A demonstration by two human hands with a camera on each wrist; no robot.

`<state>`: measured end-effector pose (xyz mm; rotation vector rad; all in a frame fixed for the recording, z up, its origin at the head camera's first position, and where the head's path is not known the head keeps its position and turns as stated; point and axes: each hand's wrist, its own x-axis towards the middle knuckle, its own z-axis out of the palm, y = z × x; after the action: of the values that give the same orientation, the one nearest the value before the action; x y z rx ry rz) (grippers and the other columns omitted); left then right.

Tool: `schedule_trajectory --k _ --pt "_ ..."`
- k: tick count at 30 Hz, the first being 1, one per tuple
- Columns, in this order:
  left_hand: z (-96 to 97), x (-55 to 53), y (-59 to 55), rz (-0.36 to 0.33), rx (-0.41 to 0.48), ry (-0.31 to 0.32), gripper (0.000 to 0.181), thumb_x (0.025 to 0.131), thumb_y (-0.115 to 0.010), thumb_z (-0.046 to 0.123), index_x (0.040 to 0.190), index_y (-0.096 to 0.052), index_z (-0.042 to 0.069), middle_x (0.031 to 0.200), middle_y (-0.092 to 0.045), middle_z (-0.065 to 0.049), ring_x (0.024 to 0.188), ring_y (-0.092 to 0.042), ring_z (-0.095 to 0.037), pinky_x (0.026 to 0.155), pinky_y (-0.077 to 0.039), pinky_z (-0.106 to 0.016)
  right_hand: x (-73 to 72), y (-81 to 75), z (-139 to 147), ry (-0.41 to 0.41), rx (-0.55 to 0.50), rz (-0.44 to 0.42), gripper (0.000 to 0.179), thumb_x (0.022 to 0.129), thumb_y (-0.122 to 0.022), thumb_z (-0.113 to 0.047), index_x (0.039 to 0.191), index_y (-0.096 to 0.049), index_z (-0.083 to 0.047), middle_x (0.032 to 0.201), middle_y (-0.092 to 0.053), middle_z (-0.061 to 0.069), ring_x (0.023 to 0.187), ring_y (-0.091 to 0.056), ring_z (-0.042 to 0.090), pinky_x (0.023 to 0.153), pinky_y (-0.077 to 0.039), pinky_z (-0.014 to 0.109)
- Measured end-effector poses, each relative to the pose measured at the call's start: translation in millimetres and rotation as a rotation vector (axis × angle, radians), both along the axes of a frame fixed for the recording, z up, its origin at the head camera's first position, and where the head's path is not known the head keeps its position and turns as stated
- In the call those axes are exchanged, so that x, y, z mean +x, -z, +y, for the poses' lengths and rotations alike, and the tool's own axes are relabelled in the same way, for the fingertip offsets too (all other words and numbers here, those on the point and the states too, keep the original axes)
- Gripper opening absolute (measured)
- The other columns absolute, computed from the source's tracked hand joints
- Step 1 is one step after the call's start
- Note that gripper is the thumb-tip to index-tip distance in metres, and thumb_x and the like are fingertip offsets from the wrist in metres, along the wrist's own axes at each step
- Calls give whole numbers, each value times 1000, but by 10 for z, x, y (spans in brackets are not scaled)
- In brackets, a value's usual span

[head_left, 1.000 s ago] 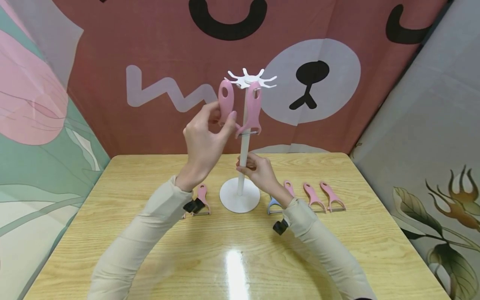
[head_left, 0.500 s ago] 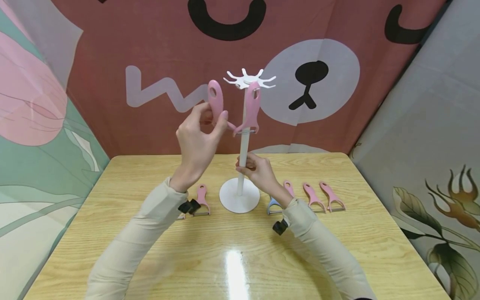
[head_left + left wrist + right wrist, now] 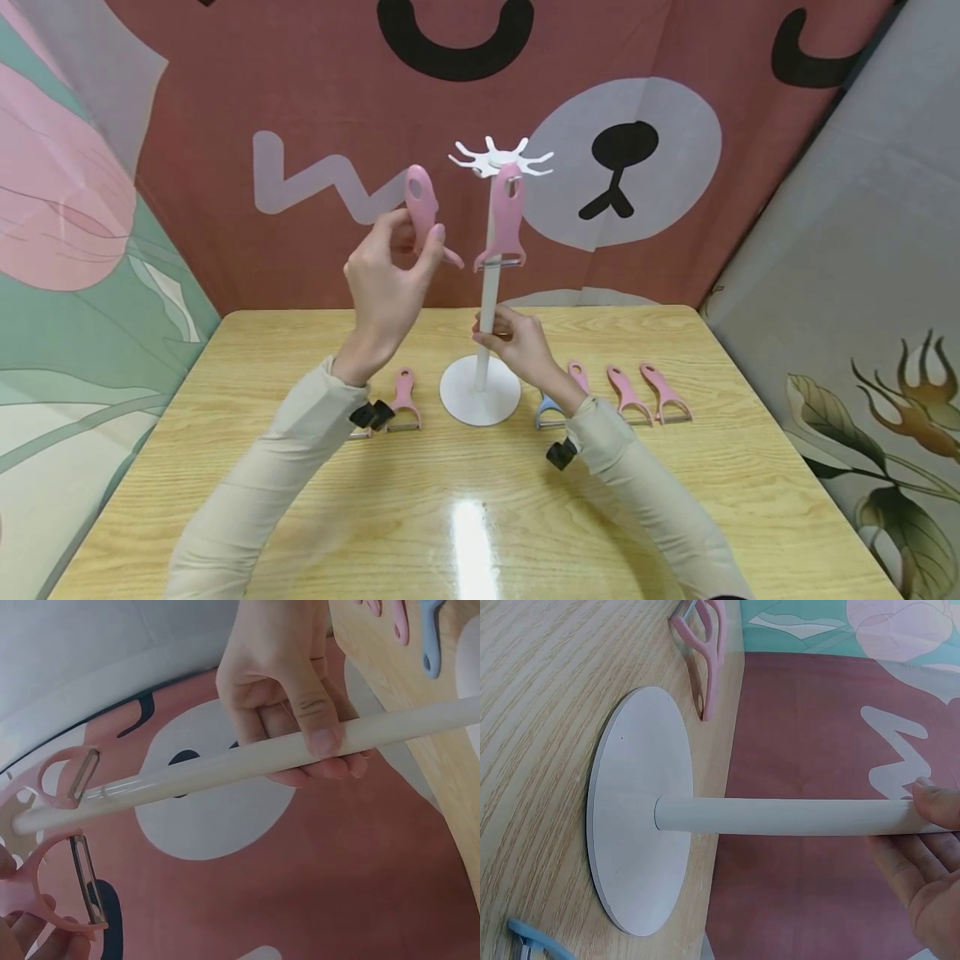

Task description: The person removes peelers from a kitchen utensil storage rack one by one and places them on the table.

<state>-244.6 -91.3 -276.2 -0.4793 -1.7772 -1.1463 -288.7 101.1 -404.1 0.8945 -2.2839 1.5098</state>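
My left hand [image 3: 392, 271] pinches a pink peeler [image 3: 422, 200] by its handle, upright in the air left of a white stand. In the left wrist view that peeler's blade end [image 3: 88, 877] faces the pole, apart from it. My right hand [image 3: 519, 342] grips the stand's white pole [image 3: 489, 292] below mid-height, thumb in front, as the left wrist view also shows. A second pink peeler [image 3: 507, 212] hangs by its handle hole from the hooked white top [image 3: 502, 157]. The round white base [image 3: 480, 408] rests on the table.
On the wooden table [image 3: 420, 533], a pink peeler [image 3: 404, 396] lies left of the base, another partly hidden by my left wrist. To the right lie a blue peeler [image 3: 550, 408] and several pink peelers [image 3: 663, 392]. A printed cloth [image 3: 315, 100] hangs behind.
My left hand has moved left with its pink peeler, away from the stand's top and the hanging peeler, turning it slightly. The right hand keeps its hold on the pole.
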Motion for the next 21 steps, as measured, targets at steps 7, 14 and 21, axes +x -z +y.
schedule_trajectory --k 7,14,21 --pt "-34 1 45 -13 -34 -6 30 94 -69 27 110 -66 2 85 -72 -3 75 -65 -15 68 -48 -40 -1 -4 0 -2 1 3 20 86 -75 1 105 -67 1 94 -74 12 87 -73 23 76 -59 30" --pt "-101 5 105 -23 -40 -34 30 94 -69 29 109 -67 3 84 -72 -3 75 -65 -14 67 -46 -37 9 -3 -5 -3 -5 -8 21 86 -75 -1 106 -68 0 94 -74 13 87 -73 24 76 -59 32" --pt "-159 19 192 -48 -50 -38 28 94 -70 25 108 -66 1 81 -71 -4 73 -64 -15 63 -43 -33 14 2 3 6 4 -14 22 87 -75 -1 107 -67 0 95 -74 12 87 -73 23 76 -59 31"
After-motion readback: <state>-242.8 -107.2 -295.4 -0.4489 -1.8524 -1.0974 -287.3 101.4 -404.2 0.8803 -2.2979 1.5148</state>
